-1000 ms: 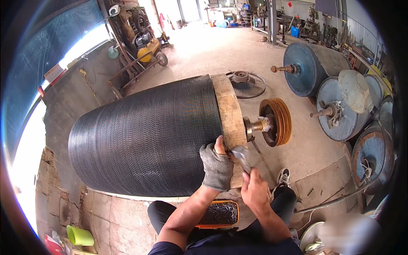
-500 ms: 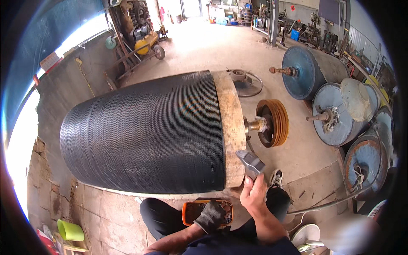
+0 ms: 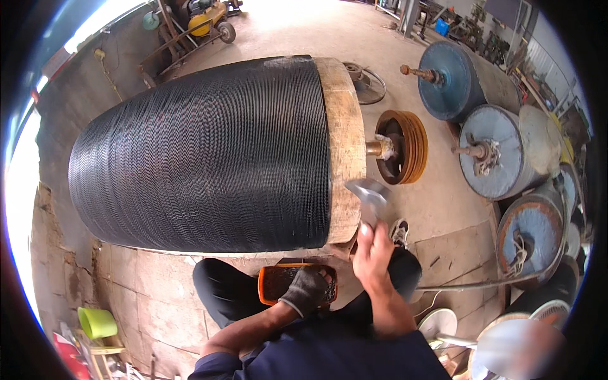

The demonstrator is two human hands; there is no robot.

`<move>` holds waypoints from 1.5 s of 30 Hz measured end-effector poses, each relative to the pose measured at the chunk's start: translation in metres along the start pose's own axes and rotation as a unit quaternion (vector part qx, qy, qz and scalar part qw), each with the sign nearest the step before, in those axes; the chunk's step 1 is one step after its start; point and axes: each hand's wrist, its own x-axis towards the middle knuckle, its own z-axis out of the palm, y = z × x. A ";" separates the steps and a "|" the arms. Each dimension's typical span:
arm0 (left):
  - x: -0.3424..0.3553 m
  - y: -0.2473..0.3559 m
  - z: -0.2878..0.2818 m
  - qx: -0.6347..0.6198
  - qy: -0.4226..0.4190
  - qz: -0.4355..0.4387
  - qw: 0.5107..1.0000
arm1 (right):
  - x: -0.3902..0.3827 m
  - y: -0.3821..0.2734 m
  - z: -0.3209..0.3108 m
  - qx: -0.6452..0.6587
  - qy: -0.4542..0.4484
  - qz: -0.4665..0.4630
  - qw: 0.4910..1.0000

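Note:
My right hand [image 3: 372,253] is wrapped round the handle of a hammer [image 3: 372,192], whose metal head hangs in front of the pale wooden end ring [image 3: 345,145] of a large roller. Black ridged windings [image 3: 202,158] cover the roller's body. Between my knees, my left hand [image 3: 306,291], in a dark glove with bare fingertips, reaches into an orange-rimmed tray [image 3: 261,285] holding small dark pieces. Its fingers are bent together over the tray's right part; what they pinch, if anything, is too small to make out.
A rusty grooved pulley [image 3: 415,149] sits beyond the roller's shaft [image 3: 379,148]. Several blue-ended drums [image 3: 491,152] line the right side. A hose [image 3: 462,287] crosses the floor at right. A green bucket [image 3: 98,323] stands lower left; a yellow wheeled machine [image 3: 206,19] is far left.
The view has tipped downward, so the roller and tray sit higher in the picture. The hammer has risen slightly with my right hand. My left hand stays at the tray.

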 end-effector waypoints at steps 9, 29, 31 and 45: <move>-0.003 0.000 0.007 0.074 -0.008 -0.013 0.997 | 0.013 0.005 0.002 -0.092 -0.097 0.041 0.990; 0.094 -0.066 -0.160 0.180 0.313 0.076 0.929 | 0.012 0.007 0.013 -0.161 -0.077 0.056 0.982; 0.102 -0.088 -0.168 0.200 0.354 0.074 0.911 | 0.003 0.002 0.000 -0.132 -0.077 -0.009 0.988; 0.118 -0.097 -0.168 0.272 0.348 0.004 0.897 | 0.002 0.010 0.008 -0.065 0.016 -0.043 0.997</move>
